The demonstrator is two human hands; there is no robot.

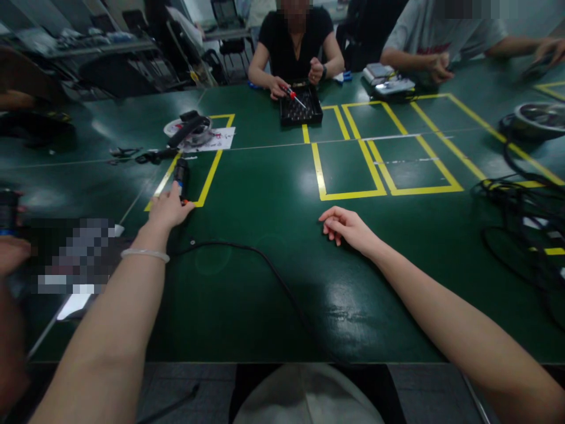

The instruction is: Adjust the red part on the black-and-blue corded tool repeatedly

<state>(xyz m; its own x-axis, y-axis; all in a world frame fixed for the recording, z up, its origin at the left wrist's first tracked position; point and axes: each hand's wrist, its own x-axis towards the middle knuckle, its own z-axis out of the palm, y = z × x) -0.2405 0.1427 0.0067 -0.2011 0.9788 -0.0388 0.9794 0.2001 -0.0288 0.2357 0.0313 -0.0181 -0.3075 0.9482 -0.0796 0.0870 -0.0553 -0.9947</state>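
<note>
My left hand (166,211) reaches forward to a black cylindrical tool with a blue band (180,172). Its index finger and thumb lie on either side of the tool's near end, by a small orange part; the remaining fingers are hidden. The tool is within a yellow tape outline (210,179) on the green table. A black cord (265,259) emerges near my left wrist and curves to the table's front edge. My right hand (346,227) holds nothing, its fingers loosely curled and slightly apart, just short of other taped outlines (353,195).
Across the table, a person holds a red screwdriver (292,94) over a black tray (301,121). A round tape-like roll (176,126) and pliers (125,153) lie at left. Tangled black cables (514,206) cover the right side. Another person's hand (13,253) shows at far left.
</note>
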